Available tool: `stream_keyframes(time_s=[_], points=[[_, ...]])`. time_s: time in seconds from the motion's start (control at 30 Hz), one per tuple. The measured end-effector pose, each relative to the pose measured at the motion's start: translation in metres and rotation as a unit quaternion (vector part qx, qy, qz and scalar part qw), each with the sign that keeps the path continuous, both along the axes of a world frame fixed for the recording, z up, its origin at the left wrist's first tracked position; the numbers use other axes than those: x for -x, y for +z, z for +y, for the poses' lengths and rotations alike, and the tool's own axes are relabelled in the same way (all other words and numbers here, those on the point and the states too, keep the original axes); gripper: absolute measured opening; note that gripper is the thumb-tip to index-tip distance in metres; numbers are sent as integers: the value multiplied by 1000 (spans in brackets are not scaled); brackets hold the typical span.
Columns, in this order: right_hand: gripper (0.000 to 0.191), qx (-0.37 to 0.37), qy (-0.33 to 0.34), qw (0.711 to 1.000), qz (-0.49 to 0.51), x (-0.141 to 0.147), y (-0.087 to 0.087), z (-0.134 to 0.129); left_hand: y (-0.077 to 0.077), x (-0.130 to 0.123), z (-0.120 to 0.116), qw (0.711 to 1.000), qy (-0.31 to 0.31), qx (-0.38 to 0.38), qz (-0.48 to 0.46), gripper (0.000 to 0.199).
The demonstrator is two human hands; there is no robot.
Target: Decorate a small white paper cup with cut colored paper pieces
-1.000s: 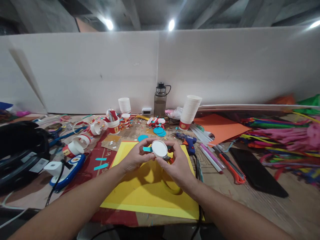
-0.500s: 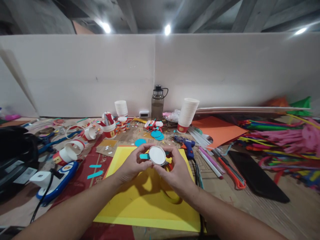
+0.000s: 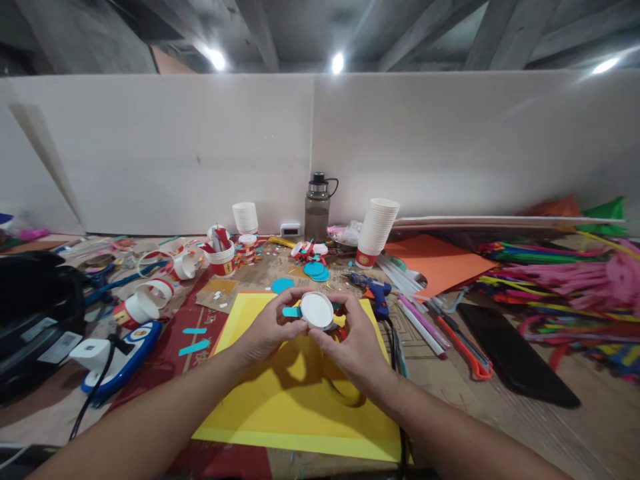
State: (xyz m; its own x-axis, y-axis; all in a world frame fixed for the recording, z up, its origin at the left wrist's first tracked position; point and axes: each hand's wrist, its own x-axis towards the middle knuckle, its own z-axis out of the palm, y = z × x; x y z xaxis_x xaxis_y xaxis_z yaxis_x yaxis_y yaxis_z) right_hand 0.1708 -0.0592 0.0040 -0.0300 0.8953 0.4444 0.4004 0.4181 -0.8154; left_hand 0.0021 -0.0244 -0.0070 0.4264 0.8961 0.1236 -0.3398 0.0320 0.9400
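Between my two hands is a cut-down paper cup base (image 3: 317, 311), its white round face turned up towards me. A teal paper strip (image 3: 291, 312) sticks out from its left side. My left hand (image 3: 273, 327) pinches the cup base from the left, thumb at its lower edge. On the other side my right hand (image 3: 353, 333) grips it with thumb and fingers, partly hiding its right edge. Both hands are above yellow paper sheets (image 3: 270, 407). Yellow-handled scissors (image 3: 345, 397) seem to lie under my right hand, mostly hidden.
Beyond the hands lie teal paper discs (image 3: 316, 270) and a blue glue gun (image 3: 373, 287). Stacked paper cups (image 3: 376, 230) and a bottle (image 3: 317, 210) stand at the back. A box cutter (image 3: 463, 343) and black phone-like slab (image 3: 517, 353) lie right; teal strips (image 3: 194, 347) lie left.
The view has shifted slightly, so everything appears a little further right. Both hands keep the same hold on the cup base.
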Motion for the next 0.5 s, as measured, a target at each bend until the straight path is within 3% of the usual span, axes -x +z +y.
stream_keyframes(time_s=[0.5], points=[[38,-11,-16,1000,-7,0,-4,3,1,0,2,1000,1,-10,-5,50]])
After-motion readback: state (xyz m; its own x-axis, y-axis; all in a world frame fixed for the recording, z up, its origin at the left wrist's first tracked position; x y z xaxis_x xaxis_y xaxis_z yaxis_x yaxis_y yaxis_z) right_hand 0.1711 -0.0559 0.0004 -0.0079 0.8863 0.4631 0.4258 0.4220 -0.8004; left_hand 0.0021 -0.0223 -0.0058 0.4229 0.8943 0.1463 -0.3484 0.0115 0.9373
